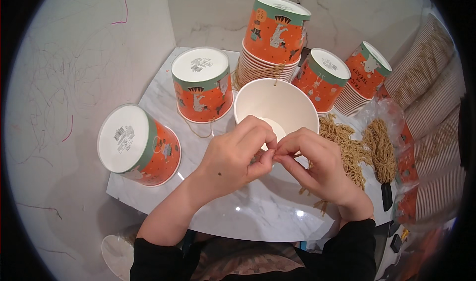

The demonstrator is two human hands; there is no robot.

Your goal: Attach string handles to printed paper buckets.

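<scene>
My left hand (pixel 243 149) and right hand (pixel 315 162) pinch, fingertips meeting, what looks like string (pixel 298 155), mostly hidden, at an open tub's (pixel 271 101) near rim. A loose pinch could drop it; a tug could tip the tub. Right, loose yarn (pixel 344 149) crowds; beyond, upturned tubs (pixel 201 92) limit room.

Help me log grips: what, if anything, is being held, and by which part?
The left hand and right hand meet at the near side of the open paper bucket; what, if anything, their fingertips hold cannot be told.
</scene>
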